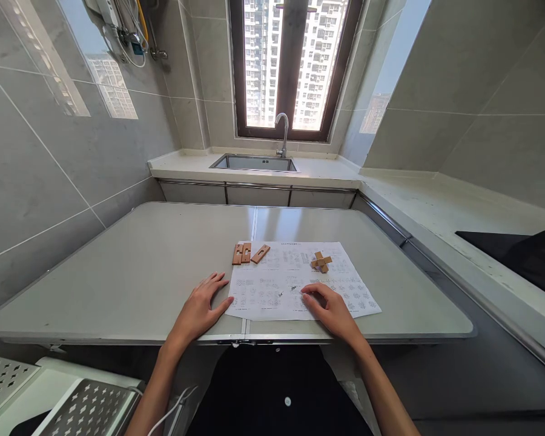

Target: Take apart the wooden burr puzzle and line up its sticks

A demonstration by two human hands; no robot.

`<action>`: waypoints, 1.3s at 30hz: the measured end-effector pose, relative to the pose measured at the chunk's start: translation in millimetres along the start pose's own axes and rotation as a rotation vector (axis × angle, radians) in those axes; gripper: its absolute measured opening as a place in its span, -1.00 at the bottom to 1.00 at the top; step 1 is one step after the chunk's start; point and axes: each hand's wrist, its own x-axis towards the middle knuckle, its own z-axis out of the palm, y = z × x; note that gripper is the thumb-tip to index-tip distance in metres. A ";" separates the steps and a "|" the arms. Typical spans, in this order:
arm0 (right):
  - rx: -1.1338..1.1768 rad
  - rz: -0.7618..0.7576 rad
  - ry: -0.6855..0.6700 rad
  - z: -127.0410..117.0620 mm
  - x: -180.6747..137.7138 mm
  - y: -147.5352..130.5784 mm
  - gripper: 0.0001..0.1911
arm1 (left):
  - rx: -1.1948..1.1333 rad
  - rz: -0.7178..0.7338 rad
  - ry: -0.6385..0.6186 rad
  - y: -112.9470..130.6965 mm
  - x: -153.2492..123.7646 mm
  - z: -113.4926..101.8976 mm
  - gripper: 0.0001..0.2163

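Note:
A printed instruction sheet lies on the grey folding table. My left hand rests flat on the table, fingers spread, fingertips at the sheet's left edge. My right hand lies on the sheet's near part, fingers slightly curled, holding nothing. At the sheet's far left corner lie loose wooden puzzle pieces. A partly assembled wooden cross puzzle stands on the sheet's far right part, beyond my right hand.
A counter with a steel sink and faucet runs under the window at the back. A black cooktop sits in the right counter. A perforated white rack stands low on the left. Tiled walls close in on both sides.

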 end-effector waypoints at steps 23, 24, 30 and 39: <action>0.019 0.015 0.004 -0.5 -0.9 -0.4 -0.70 | -0.011 -0.001 0.018 0.9 -2.1 -0.5 -0.45; 0.021 0.017 0.006 -0.4 -1.1 -0.4 -0.70 | -0.012 -0.002 0.016 1.1 -2.3 -0.7 -0.44; 0.054 0.032 0.016 0.8 0.0 4.2 -0.68 | -0.009 -0.003 0.020 -0.6 -3.2 1.5 -0.46; 0.119 0.190 0.183 -10.7 40.2 28.5 -0.32 | -0.015 -0.005 0.025 -4.2 -4.0 5.5 -0.48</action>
